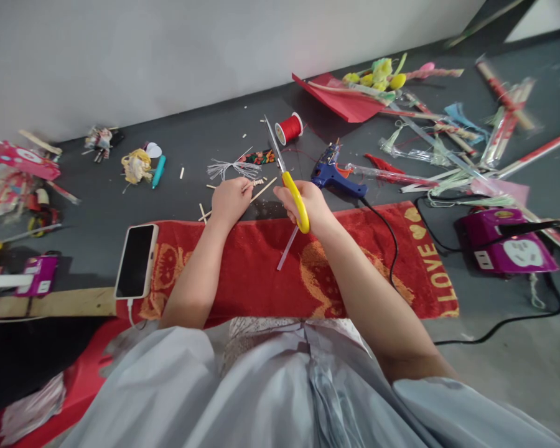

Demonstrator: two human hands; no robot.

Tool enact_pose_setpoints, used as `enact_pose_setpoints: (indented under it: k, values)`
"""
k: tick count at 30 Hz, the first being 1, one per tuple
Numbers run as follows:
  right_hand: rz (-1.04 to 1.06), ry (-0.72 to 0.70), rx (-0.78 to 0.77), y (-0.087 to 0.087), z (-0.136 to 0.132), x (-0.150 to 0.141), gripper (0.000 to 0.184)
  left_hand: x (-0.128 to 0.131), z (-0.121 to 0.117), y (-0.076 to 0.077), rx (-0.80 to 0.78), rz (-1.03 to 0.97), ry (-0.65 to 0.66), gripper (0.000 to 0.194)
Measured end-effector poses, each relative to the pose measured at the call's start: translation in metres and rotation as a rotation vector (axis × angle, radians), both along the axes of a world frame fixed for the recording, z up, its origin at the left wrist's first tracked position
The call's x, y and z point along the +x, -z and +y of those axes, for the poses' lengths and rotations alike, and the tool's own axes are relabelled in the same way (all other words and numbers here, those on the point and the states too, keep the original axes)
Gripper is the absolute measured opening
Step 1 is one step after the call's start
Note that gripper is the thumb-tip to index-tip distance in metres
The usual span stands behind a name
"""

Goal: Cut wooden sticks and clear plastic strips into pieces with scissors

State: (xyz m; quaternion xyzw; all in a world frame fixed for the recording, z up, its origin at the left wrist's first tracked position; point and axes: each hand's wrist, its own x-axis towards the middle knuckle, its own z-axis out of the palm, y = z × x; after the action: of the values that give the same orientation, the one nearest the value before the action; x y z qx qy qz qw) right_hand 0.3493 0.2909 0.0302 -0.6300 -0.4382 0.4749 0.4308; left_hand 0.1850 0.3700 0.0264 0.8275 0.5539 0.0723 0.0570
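Note:
My right hand (308,202) holds a pair of scissors (295,194) with a yellow handle, its blades pointing up and away from me. My left hand (231,202) is closed at the far edge of the red towel (256,267); what its fingertips pinch is too small to make out. Short pale pieces (260,182) show right by those fingertips. Thin wooden sticks (264,190) lie around the left hand. Beyond it are a bundle of white strings (233,168) and a floral strip (259,157). A translucent glue stick (287,250) lies on the towel below my right hand.
A spool of red thread (289,129) and a blue glue gun (336,174) with a black cable lie beyond my right hand. A phone (137,261) is at left, a purple power strip (508,242) at right. Craft pieces and a red paper sheet (340,99) cover the far right.

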Motion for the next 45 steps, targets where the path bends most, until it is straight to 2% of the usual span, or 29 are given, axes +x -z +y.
enact_pose_setpoints:
  k: [11, 16, 25, 34, 45]
  values:
    - [-0.01, 0.01, -0.013, 0.0, 0.001, 0.001, 0.042, 0.0, -0.005, -0.002, -0.04, -0.04, 0.044, 0.03]
    - [-0.02, 0.013, -0.019, -0.001, 0.001, 0.001, 0.04, 0.002, -0.008, -0.005, -0.064, -0.043, 0.027, 0.029]
    - [-0.006, 0.012, -0.012, 0.001, 0.002, 0.001, 0.035, 0.002, -0.008, -0.005, -0.078, -0.075, 0.074, 0.028]
    - [-0.008, 0.017, -0.02, 0.003, 0.002, 0.001, 0.035, -0.001, -0.008, -0.006, -0.031, -0.011, 0.04, 0.032]
    - [-0.012, 0.015, -0.013, 0.004, 0.002, 0.001, 0.037, 0.0, -0.013, -0.015, -0.027, 0.082, -0.014, 0.031]
